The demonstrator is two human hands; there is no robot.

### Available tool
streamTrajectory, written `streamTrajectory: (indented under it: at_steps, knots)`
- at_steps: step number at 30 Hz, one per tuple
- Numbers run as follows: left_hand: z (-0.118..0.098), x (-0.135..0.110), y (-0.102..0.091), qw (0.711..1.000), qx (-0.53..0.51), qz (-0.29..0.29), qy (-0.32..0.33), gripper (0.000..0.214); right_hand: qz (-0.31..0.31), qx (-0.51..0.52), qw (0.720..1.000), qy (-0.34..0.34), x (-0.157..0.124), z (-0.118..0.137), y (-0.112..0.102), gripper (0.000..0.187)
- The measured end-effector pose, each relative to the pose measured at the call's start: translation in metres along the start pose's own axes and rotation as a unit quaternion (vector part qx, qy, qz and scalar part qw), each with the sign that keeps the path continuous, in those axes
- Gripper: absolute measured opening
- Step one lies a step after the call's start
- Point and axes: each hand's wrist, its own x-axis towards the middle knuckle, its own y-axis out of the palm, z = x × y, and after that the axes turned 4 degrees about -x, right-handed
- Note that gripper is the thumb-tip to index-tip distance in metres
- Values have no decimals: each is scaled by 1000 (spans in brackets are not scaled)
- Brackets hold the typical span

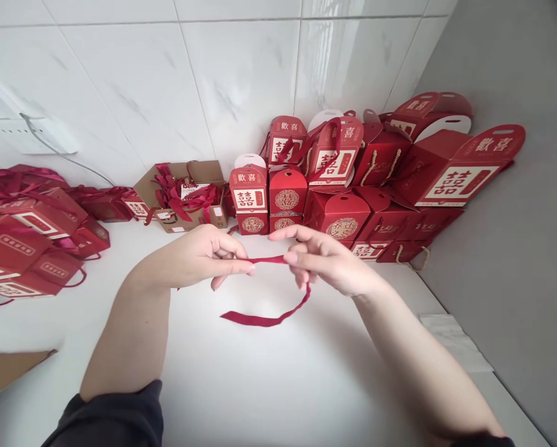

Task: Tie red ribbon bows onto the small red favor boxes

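Observation:
A dark red ribbon (258, 320) is stretched between my two hands above the white table. My left hand (208, 257) pinches it between thumb and fingers, and a tiny red tip shows below that wrist. My right hand (322, 257) grips the ribbon a short way to the right, its index finger held out straight. From the right hand a loose length hangs down and curls to the left, ending in a slanted cut. Most of the left end is hidden behind my left hand.
Stacked red gift boxes (338, 217) stand along the tiled wall at the back right. An open cardboard box (180, 217) holds red ribbons. More red boxes (31, 248) are piled at the left, near a cardboard flap (12, 372). A grey wall (502, 217) bounds the right.

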Motion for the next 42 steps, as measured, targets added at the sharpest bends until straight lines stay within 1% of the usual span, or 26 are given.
streamTrajectory:
  at_steps: [4,6,8,11,14,17,19,21,22,23,24,25,26,27,28,29,30,31,32,33,34,36,38,39,40,42]
  knots:
    - [4,3,-2,995,77,-54,17,41,-50,21,998,-34,-9,16,-16,27]
    - [6,8,-1,991,106,-79,25,37,-65,18,996,-56,-13,20,-19,24]
    - [9,14,2,985,137,-92,52,35,-74,14,994,-78,-18,23,-19,22]
    - [15,25,6,970,197,-114,85,43,-88,-5,990,-107,-24,26,-20,17]
    - [24,37,9,968,216,-111,64,52,-116,-35,984,-133,-29,31,-23,14]
    - [39,52,12,981,171,-81,38,51,-154,-60,973,-164,-37,37,-30,11]
    - [51,61,13,989,139,-43,27,49,-187,-74,959,-198,-44,40,-39,12]
    - [63,65,11,992,128,10,3,48,-244,-114,937,-222,-50,43,-49,13]
    - [67,65,8,991,132,28,-17,47,-282,-155,920,-222,-52,43,-55,14]
    - [69,63,4,989,141,30,-37,46,-322,-210,898,-211,-53,43,-60,16]
    - [69,60,0,987,152,19,-55,44,-359,-277,870,-191,-53,41,-66,18]
    - [67,55,-5,985,159,-14,-67,40,-387,-349,837,-168,-50,38,-71,21]
    - [63,50,-10,983,165,-58,-64,35,-402,-419,800,-147,-47,34,-76,24]
    - [58,44,-13,977,171,-120,-46,31,-404,-483,766,-132,-42,28,-81,26]
    - [51,39,-16,962,186,-199,-24,30,-395,-534,738,-119,-37,22,-85,29]
    - [44,33,-17,935,208,-289,-3,28,-376,-573,720,-106,-32,16,-89,36]
    - [36,28,-17,904,228,-361,5,27,-356,-603,709,-88,-28,10,-92,44]
    - [29,24,-16,873,242,-423,-7,27,-341,-621,703,-67,-24,5,-95,52]
    - [23,21,-15,852,244,-462,-28,27,-329,-632,700,-49,-21,1,-97,58]
    - [18,18,-13,843,236,-481,-46,27,-324,-639,697,-37,-19,-1,-98,63]
    - [15,16,-11,842,220,-489,-58,26,-324,-644,693,-33,-19,-3,-99,65]
    - [9,12,-9,854,180,-485,-59,26,-333,-650,681,-56,-20,-1,-100,64]
    - [4,6,-10,869,147,-468,-58,26,-337,-644,680,-94,-24,5,-96,53]
    - [2,1,-11,882,129,-450,-60,26,-332,-637,687,-112,-26,9,-93,42]
    - [-1,-4,-12,901,103,-417,-64,25,-327,-629,694,-129,-28,13,-88,31]
    - [-6,-19,-15,945,19,-324,-52,25,-318,-616,702,-163,-32,21,-76,16]
